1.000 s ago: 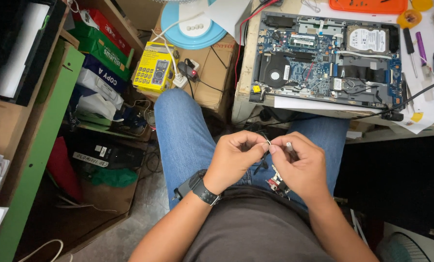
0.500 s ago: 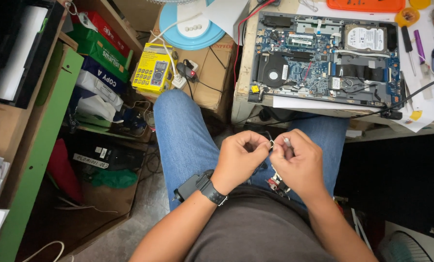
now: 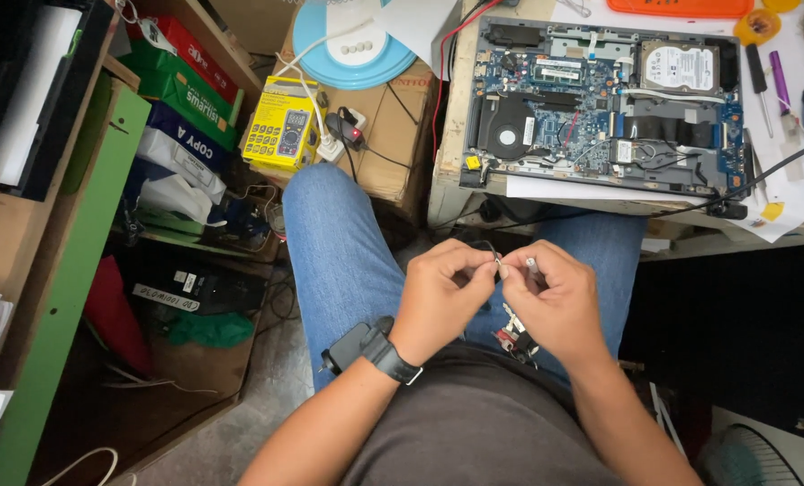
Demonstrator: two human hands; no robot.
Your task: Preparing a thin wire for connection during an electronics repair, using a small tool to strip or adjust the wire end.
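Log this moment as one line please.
left hand: pinching thin wire | right hand: pinching same wire | opened laptop on bench

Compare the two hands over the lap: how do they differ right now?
The left hand has a black watch at its wrist; the right hand has a bare wrist. The left hand pinches a thin wire; the right hand pinches a small light-coloured piece. Both hang over the jeans, fingertips almost meeting.

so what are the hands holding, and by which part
Left hand and right hand pinch the ends of a thin wire between fingertips, over the lap. What kind of wire is too small to tell.
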